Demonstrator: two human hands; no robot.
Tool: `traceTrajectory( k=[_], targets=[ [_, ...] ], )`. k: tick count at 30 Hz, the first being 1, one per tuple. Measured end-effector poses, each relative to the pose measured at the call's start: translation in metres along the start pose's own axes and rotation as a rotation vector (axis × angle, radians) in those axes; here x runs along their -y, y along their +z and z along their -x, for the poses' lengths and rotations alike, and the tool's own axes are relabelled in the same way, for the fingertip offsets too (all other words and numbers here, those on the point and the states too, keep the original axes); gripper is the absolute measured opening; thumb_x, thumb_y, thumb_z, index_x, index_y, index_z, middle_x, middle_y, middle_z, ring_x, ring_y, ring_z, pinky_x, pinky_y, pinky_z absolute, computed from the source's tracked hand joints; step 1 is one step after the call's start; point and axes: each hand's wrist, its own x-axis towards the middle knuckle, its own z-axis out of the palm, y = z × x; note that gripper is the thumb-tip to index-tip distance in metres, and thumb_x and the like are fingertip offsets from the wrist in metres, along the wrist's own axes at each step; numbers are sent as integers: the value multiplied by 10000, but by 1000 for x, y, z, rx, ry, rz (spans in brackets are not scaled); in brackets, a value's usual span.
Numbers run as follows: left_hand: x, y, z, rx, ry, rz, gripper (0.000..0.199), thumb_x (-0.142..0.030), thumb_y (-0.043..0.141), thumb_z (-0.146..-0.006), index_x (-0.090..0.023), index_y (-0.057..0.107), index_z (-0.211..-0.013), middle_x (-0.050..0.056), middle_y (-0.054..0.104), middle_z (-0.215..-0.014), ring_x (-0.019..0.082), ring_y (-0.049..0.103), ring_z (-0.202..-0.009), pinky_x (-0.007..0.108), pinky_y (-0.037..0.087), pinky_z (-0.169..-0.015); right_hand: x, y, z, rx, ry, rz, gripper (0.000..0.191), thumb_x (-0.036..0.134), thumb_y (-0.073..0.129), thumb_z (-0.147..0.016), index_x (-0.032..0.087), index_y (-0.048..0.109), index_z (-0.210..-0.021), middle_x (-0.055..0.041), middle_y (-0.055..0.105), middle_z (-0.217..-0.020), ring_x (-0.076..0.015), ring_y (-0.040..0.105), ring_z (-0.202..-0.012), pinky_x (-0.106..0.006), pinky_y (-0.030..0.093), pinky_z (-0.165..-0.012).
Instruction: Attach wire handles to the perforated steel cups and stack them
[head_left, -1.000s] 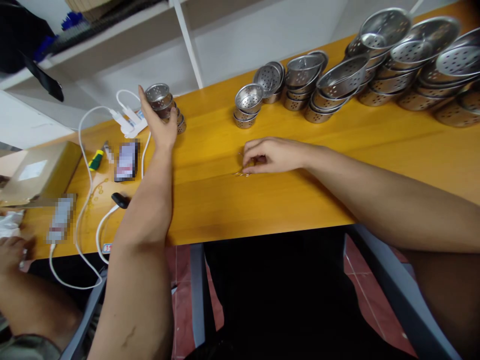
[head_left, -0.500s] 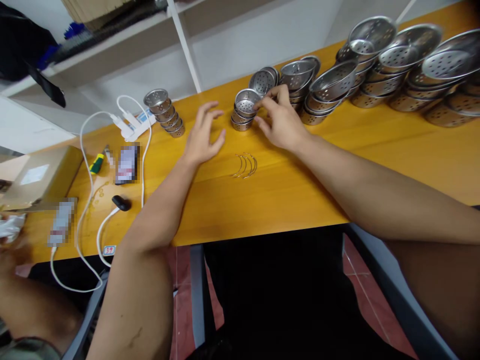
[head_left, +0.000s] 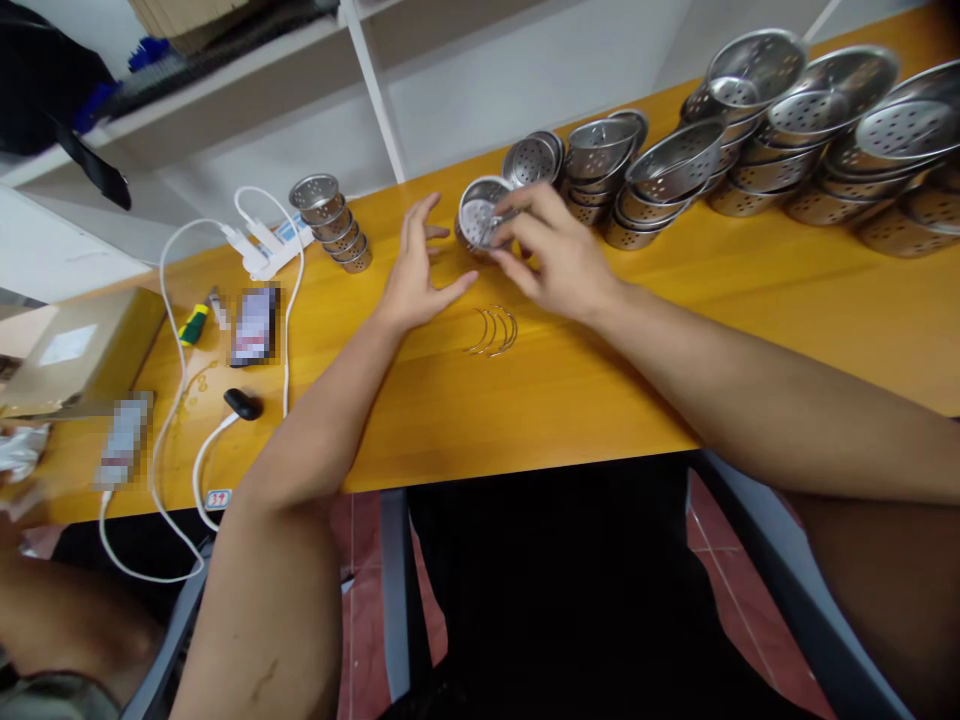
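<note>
- Mid-tabletop [head_left: 420, 420] in the head view, the right hand [head_left: 551, 245] has its grip on the right rim of a cup [head_left: 474, 212], which tilts mouth toward the camera; whether others sit beneath it is hidden.
- Just left of that cup, the left hand [head_left: 416, 275] keeps a loose grip, fingers spread.
- Nearer the camera, curved wires [head_left: 493, 315] lie between the forearms.
- Farther left, a cup stack [head_left: 339, 233] stands beside a power strip [head_left: 279, 255].
- Rightward, more stacks [head_left: 660, 180] line the back.
</note>
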Motion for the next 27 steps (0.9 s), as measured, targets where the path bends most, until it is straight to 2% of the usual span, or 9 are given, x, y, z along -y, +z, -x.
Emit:
traceTrajectory(
  k=[3,6,8,11,13,16,20,27],
  targets=[
    [-13,8,-1,-5,126,14,988,-889,626,-1068,-446,143,-1808,129,483,-1862,421,563,-1755,694,498,-1464,12,15,6,112,-82,0,232,440,588,-1230,282,749,-1285,-152,641,-1770,-420,747,-1406,-562,644,-1057],
    [-11,12,-2,0,222,61,816,-844,577,-1113,-400,309,-1743,122,620,-1695,391,661,-1636,664,555,-1417,13,26,8,149,-112,64,259,394,603,-1202,239,737,-1361,-181,769,-1572,-375,800,-1166,-499,636,-934],
    [-3,13,-3,-8,283,98,813,-858,587,-1115,-359,376,-1722,144,654,-1631,382,702,-1554,649,617,-1350,9,28,8,164,-126,101,344,390,628,-1176,218,712,-1462,-176,813,-1438,-356,795,-1089,-472,622,-897],
    [5,13,-3,4,315,127,820,-848,645,-1106,-352,408,-1714,145,669,-1617,369,710,-1530,633,641,-1333,3,26,7,189,-172,115,359,399,619,-1171,216,725,-1460,-174,789,-1443,-349,781,-1098,-458,616,-887],
    [5,11,-2,25,287,117,784,-793,678,-1113,-350,421,-1706,136,669,-1627,374,704,-1554,625,632,-1343,1,25,7,183,-197,99,303,425,586,-1199,230,757,-1355,-166,757,-1449,-339,767,-1111,-463,622,-915],
    [4,12,-1,76,276,104,758,-740,711,-1117,-327,443,-1693,147,674,-1641,388,700,-1582,596,623,-1342,1,24,6,137,-185,59,342,504,540,-1251,246,762,-1218,-139,734,-1319,-331,737,-1106,-483,625,-981],
    [9,16,-2,102,291,104,801,-805,677,-1122,-299,454,-1702,166,672,-1644,407,690,-1599,606,573,-1389,1,24,5,108,-133,45,457,625,534,-1267,247,744,-1117,-128,704,-1213,-342,706,-1106,-508,615,-1025],
    [14,16,-1,140,258,98,841,-845,679,-1103,-304,445,-1703,172,661,-1650,411,693,-1570,611,564,-1392,-6,22,2,122,-113,0,475,663,609,-1236,245,772,-1082,-124,699,-1205,-335,700,-1081,-543,625,-1030]
  ],
)
